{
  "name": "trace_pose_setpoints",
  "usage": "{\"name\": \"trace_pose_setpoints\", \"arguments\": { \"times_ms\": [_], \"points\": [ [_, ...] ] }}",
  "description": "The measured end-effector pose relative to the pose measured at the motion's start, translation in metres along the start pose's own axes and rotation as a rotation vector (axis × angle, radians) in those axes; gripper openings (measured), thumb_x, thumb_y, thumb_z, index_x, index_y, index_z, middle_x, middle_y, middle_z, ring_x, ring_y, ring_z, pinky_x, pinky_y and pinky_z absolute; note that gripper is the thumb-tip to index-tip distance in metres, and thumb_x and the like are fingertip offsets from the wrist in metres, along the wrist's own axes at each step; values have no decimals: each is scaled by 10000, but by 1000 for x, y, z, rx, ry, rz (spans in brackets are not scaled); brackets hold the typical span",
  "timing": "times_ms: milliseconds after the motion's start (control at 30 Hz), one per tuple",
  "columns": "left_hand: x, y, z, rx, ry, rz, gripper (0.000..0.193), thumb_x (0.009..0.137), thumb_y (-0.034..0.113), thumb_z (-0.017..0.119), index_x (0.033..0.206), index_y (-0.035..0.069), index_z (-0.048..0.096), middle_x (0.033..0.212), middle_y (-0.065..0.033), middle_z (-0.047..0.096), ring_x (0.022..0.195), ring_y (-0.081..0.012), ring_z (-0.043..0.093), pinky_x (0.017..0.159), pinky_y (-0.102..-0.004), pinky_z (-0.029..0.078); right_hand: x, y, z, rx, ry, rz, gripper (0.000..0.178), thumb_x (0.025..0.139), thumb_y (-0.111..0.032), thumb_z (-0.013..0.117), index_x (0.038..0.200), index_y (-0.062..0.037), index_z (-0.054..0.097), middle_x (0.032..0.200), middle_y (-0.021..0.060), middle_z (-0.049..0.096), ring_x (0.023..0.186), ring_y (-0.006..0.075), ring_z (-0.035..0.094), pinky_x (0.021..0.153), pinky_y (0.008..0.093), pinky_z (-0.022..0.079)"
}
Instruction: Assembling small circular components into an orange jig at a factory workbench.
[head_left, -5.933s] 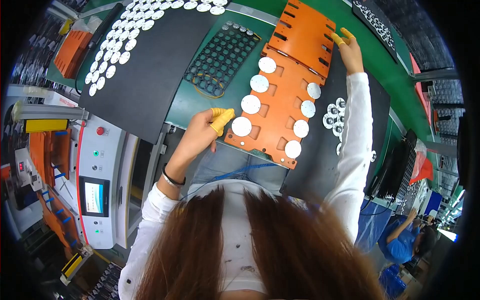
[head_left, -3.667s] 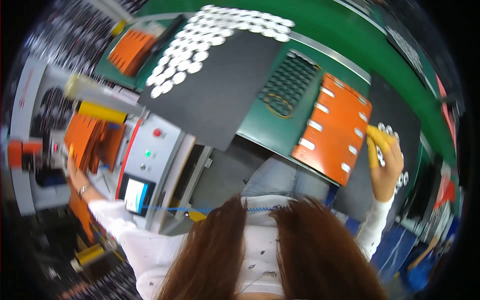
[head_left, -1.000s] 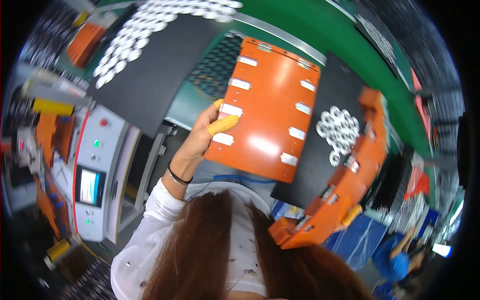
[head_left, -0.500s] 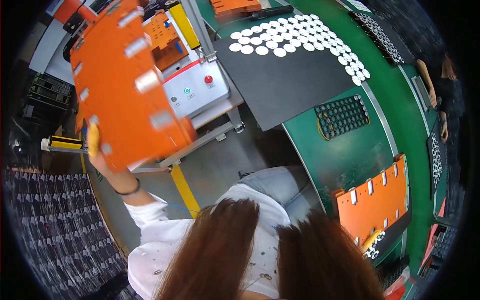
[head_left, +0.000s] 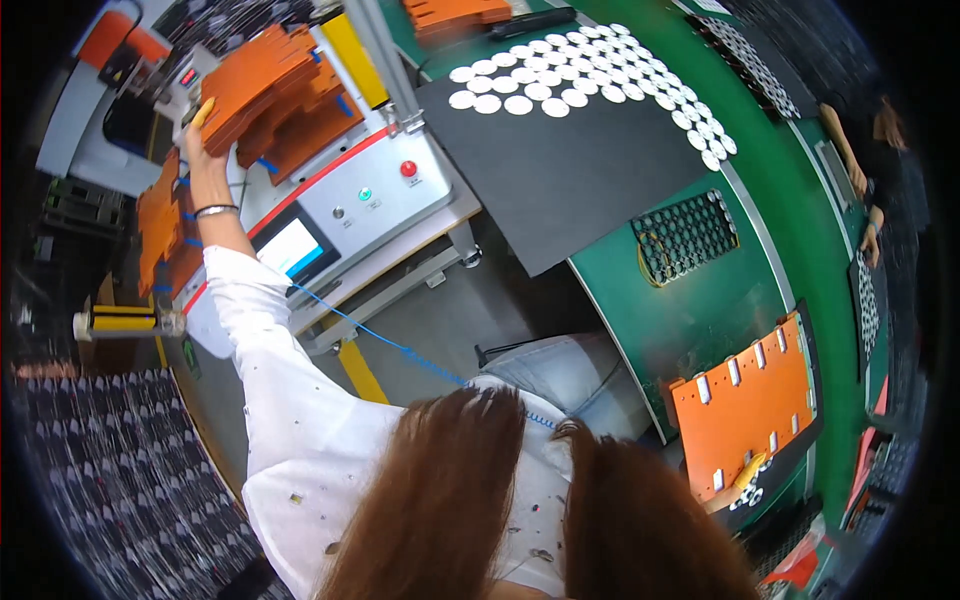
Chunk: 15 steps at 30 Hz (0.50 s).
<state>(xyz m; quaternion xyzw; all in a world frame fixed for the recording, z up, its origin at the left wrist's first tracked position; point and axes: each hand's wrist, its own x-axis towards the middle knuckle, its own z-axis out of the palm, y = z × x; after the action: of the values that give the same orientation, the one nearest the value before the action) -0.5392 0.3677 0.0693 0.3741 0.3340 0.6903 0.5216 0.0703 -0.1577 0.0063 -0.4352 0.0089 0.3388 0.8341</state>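
My left hand, in yellow finger cots and with a strap round the wrist, reaches far to the left. It is closed on the edge of a thick orange fixture plate, tilted over the machine. Under that plate is a second orange plate with blue clips. On the right bench lies another orange plate with metal tabs along both sides. My right hand, mostly hidden by hair, is at its near corner. Its yellow-tipped fingers are together beside small white discs; what they hold is too small to make out.
The machine's control box has a red button and a small screen. White discs cover part of a black mat. A black cell holder lies nearby. A blue coiled cord spans toward my left wrist. Another person's hands are far right.
My left hand has swung the orange plate up and away over the machine, uncovering the screen and the plate beneath. My right hand stays about where it was.
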Motion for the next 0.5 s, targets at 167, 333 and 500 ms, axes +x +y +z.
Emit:
{"name": "trace_pose_setpoints", "arguments": {
  "times_ms": [167, 333, 500],
  "points": [
    [16, -8, -14, 10, -47, -152, 361, 954, 124, 546, 1272, -47, 543, 1226, -204, 628, 1075, -320, 648, 926, -440, 542, -11, -12, -18, -14, 120, -89, 501, 957, -252, 588, 1359, -47, 370, 1152, 128, 615, 995, 218, 633, 866, 357, 523],
    [12, -23, 12, 281, 53, -218, 364, 984, 182, 533, 1284, -23, 544, 1224, -177, 634, 1060, -309, 655, 903, -440, 553, -22, -23, -26, -59, 209, -153, 487, 960, -272, 585, 1346, -37, 401, 1164, 124, 614, 1006, 216, 633, 868, 354, 522],
    [34, -12, -29, 320, 28, -286, 373, 961, 194, 597, 1275, -4, 559, 1206, -154, 643, 1044, -291, 660, 865, -418, 569, -35, -43, -32, -105, 249, -166, 478, 964, -292, 582, 1333, -27, 432, 1175, 121, 614, 1017, 214, 633, 870, 351, 522]
  ]
}}
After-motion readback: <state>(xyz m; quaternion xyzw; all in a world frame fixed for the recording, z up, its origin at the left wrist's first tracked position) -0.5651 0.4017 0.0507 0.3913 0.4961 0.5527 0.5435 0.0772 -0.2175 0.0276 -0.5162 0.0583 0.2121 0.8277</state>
